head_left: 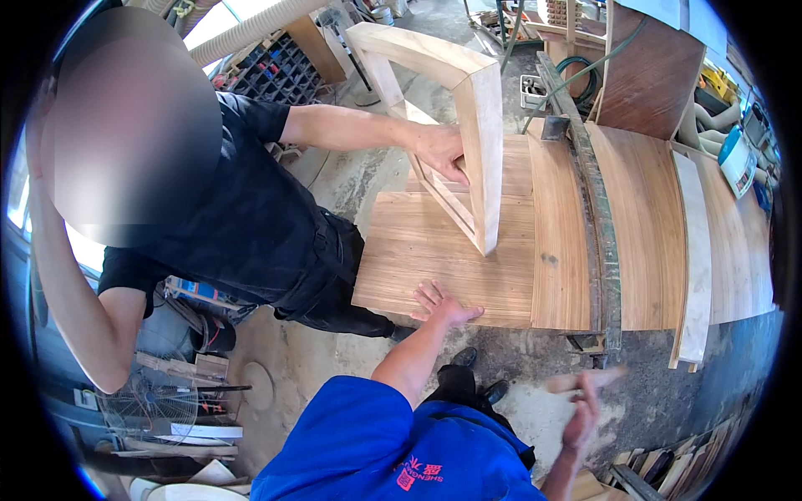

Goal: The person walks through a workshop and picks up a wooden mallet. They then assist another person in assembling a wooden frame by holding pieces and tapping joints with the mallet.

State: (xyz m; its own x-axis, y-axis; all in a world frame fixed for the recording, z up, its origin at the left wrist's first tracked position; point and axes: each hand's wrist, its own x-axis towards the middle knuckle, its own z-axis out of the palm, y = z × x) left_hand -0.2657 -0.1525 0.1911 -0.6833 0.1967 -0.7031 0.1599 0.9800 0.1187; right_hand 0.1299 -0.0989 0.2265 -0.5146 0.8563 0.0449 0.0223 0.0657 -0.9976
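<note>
Left hand spread on the wooden panel, right hand holding a short wooden piece

The left hand [443, 305] lies palm down near the close edge of a wooden panel [418, 230], its fingers [428, 289] fanned apart and its thumb pointing right; it grasps nothing. The right hand [581, 417] is raised over the floor [535, 413], well apart from the left, with a short wooden piece [565, 383] in its fingers. These look closed around it, though blur hides exactly how they wrap.

Across the panel, a co-worker [242, 200] in black reaches in with one arm. The co-worker's hand [441, 152] grips one side of a pale wooden frame [482, 154], which stands tilted on the panel, one lower corner touching it just beyond the left hand. The co-worker's other arm is bent up beside the head.

To the right, more boards [639, 225] lie in line with the panel. A long dark metal bar [603, 230] runs across them, and farther right a pale strip [693, 259] crosses too. A white and teal bottle [737, 164] sits near the far right end. On the lower left is a round wire fan [150, 409]; timber offcuts [681, 459] lie at lower right
</note>
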